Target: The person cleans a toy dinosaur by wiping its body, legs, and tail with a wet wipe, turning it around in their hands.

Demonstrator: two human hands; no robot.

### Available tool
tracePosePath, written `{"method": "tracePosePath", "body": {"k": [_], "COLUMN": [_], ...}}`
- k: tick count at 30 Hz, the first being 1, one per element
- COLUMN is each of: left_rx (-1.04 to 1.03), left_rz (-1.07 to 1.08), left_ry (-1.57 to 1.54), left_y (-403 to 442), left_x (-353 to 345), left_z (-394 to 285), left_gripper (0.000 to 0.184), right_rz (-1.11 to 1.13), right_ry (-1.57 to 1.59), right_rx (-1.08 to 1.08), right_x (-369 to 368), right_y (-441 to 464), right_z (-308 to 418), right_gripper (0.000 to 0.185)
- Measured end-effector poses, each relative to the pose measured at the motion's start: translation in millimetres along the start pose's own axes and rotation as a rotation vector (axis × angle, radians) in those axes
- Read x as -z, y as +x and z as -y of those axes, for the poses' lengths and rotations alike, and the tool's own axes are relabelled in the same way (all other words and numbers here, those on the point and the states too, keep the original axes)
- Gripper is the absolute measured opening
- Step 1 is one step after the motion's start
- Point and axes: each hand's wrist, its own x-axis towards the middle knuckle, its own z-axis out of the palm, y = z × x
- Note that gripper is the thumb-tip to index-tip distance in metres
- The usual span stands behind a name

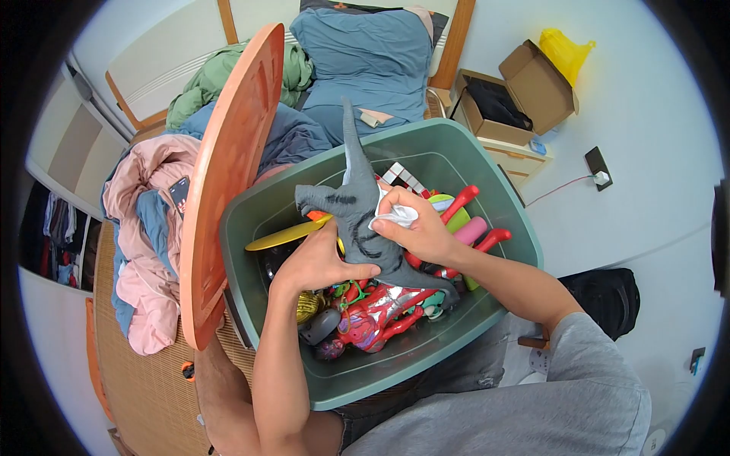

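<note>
A grey toy dinosaur with dark stripes (pixel 357 228) is held above a green plastic bin (pixel 487 167), its long tail pointing up and away. My left hand (pixel 319 262) grips the dinosaur's body from the left, thumb laid across it. Pinched in my right hand (pixel 418 228) is a white cloth or tissue (pixel 399 217), pressed against the dinosaur's side. Under them the bin holds a red and silver figure (pixel 376 315), a yellow flat toy (pixel 281 238), red-handled pieces (pixel 460 204) and several other toys.
An orange lid (pixel 236 182) stands upright against the bin's left side. Beyond lie blue bedding (pixel 365 61), a pink blanket (pixel 152 304) and a phone (pixel 180 194). An open cardboard box (pixel 494 125) sits on a nightstand (pixel 517 163); a black bag (pixel 604 300) is at right.
</note>
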Motion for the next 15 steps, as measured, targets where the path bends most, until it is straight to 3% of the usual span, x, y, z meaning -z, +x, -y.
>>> {"method": "tracePosePath", "body": {"k": [4, 11, 15], "left_rx": [-0.028, -0.004, 0.040], "left_rz": [-0.010, -0.004, 0.029], "left_ry": [0.002, 0.038, 0.004], "left_y": [-0.7, 0.0, -1.1], "left_x": [0.4, -0.2, 1.7], "left_z": [-3.4, -5.0, -9.4], "left_gripper": [0.100, 0.099, 0.097], "right_rz": [-0.116, -0.038, -0.015], "right_ry": [0.013, -0.063, -0.187], "right_rx": [-0.058, -0.068, 0.177], "right_x": [-1.4, 0.7, -2.0], "right_y": [-0.2, -0.4, 1.7], "right_z": [-0.1, 6.9, 6.7], "right_gripper": [0.019, 0.016, 0.018]}}
